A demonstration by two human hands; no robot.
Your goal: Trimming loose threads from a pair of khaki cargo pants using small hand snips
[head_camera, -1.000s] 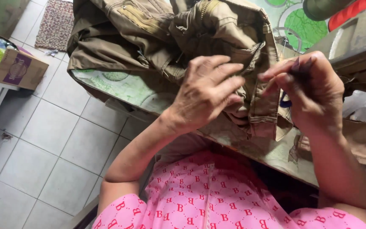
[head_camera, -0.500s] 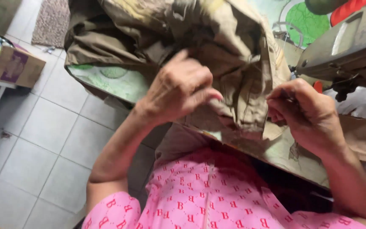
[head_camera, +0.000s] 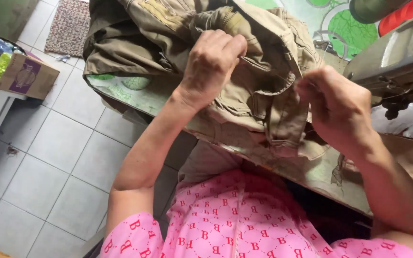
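A crumpled khaki garment (head_camera: pixel 158 38) lies heaped on a table covered with a green-patterned cloth (head_camera: pixel 125 88). My left hand (head_camera: pixel 212 64) rests on top of the heap with its fingers curled into a fold of the fabric. My right hand (head_camera: pixel 335 107) is at the garment's hanging edge, fingers pinched together on the cloth near a seam. Whether a small tool sits in those fingers is hidden. A grey sewing machine (head_camera: pixel 397 57) stands just right of my right hand.
A cardboard box (head_camera: pixel 27 76) with bright packets sits on a low shelf at the left. A woven mat (head_camera: pixel 68 26) lies on the grey tiled floor (head_camera: pixel 48 157). More khaki cloth (head_camera: pixel 412 153) hangs at the right, under the machine.
My left hand has moved up onto the top of the garment heap and bunched the fabric. My right hand has lifted a little along the hanging edge.
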